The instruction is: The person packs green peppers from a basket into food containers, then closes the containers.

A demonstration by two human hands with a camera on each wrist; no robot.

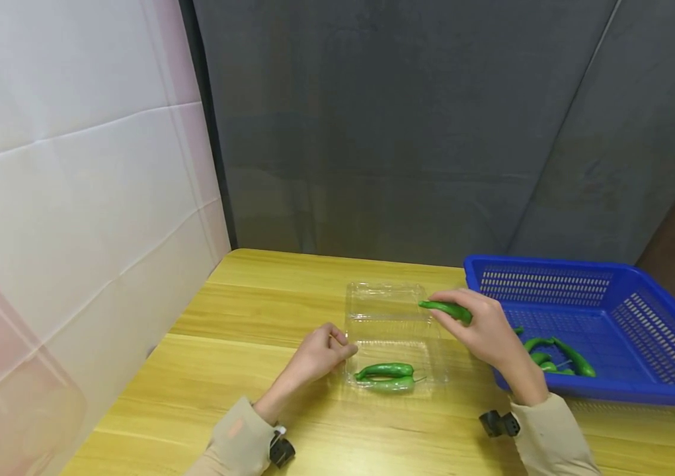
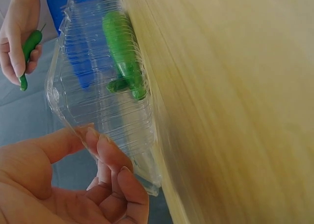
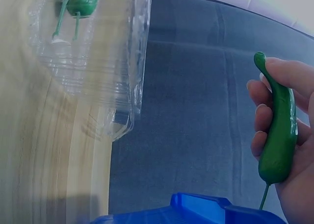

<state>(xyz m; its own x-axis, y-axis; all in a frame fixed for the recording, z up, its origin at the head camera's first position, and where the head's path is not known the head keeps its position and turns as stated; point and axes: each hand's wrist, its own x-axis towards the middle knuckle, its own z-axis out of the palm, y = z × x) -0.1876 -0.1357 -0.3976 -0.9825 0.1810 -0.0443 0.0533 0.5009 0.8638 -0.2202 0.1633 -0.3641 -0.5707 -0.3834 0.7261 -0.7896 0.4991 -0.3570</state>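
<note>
A clear plastic clamshell box point(image 1: 397, 330) stands with its lid raised at the back, and two green peppers point(image 1: 393, 385) lie in its near part. My left hand point(image 1: 320, 354) pinches the box's left rim between thumb and fingers, as the left wrist view shows. Above the box's right side my right hand point(image 1: 480, 324) holds another green pepper point(image 3: 279, 131), gripped along its length between thumb and fingers, with its thin stem pointing back toward the palm side. This pepper is apart from the box.
To the right stands a blue perforated basket point(image 1: 623, 330) with several green peppers point(image 1: 575, 357) in its left near corner. The wooden table point(image 1: 206, 383) ends at a grey curtain point(image 1: 373, 132) behind, and a white cloth wall point(image 1: 75, 198) hangs at the left.
</note>
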